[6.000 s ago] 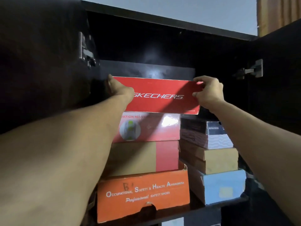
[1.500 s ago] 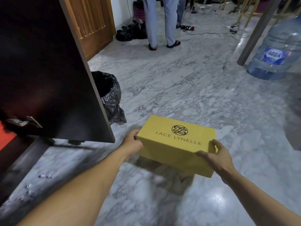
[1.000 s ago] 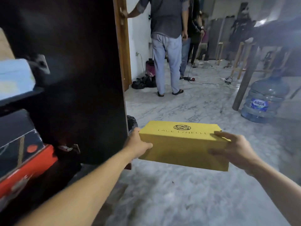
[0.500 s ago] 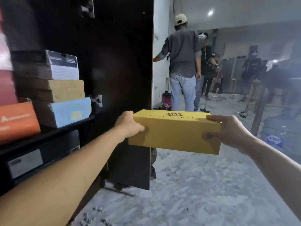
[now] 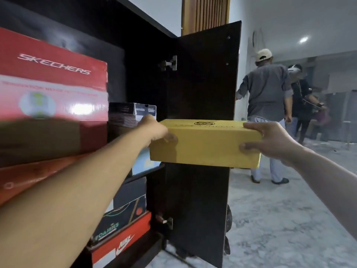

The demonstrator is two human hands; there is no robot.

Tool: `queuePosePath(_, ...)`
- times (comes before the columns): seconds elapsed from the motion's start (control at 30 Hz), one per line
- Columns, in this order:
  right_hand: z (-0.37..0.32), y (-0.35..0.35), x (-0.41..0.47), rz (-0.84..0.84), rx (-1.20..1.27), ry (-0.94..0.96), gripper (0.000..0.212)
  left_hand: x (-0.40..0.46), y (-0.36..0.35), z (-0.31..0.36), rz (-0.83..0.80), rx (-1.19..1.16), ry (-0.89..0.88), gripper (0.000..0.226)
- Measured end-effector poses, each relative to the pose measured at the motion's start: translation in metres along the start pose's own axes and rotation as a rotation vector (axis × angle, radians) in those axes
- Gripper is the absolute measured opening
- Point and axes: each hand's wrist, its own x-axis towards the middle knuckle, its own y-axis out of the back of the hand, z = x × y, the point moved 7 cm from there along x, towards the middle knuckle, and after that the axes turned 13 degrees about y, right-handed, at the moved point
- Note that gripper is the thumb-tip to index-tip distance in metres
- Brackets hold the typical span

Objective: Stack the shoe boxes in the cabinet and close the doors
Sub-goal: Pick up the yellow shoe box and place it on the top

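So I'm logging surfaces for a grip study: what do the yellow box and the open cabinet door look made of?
Yellow box: probably matte cardboard, with flat unglossy faces and a folded edge. Cabinet door: apparently dark laminated board; its pale raw edge suggests particleboard, though that is uncertain.

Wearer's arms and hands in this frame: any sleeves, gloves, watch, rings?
Both forearms are bare right to the frame edge, no sleeves showing. The left hand and right hand wear no gloves, and no watch, band or ring shows on the visible wrists and fingers.
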Motion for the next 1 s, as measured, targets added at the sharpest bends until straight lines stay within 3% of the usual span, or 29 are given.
queuePosePath(0.17,-0.035,-0.012,0.052,0.024,0.057,0.071,0.075,0.012,0.058,0.027,0.094,-0.05,-0.015,0.076)
queuePosePath(0.4,-0.082,-0.005,0.114,0.08,0.136,0.192,0.074,0.035,0.118,0.07,0.224,-0.168,-0.076,0.086)
queuePosePath(0.73,-0.134,-0.01,0.217,0.189,0.253,0.283,0.07,0.066,0.199,0.119,0.372,-0.312,-0.137,0.074)
queuePosePath(0.93,-0.169,-0.047,0.282,0.236,0.386,0.334,0.065,0.078,0.26,0.12,0.511,-0.302,-0.142,0.07)
queuePosePath(1.0,-0.181,-0.066,0.302,0.257,0.441,0.34,0.067,0.082,0.283,0.115,0.577,-0.293,-0.148,0.058)
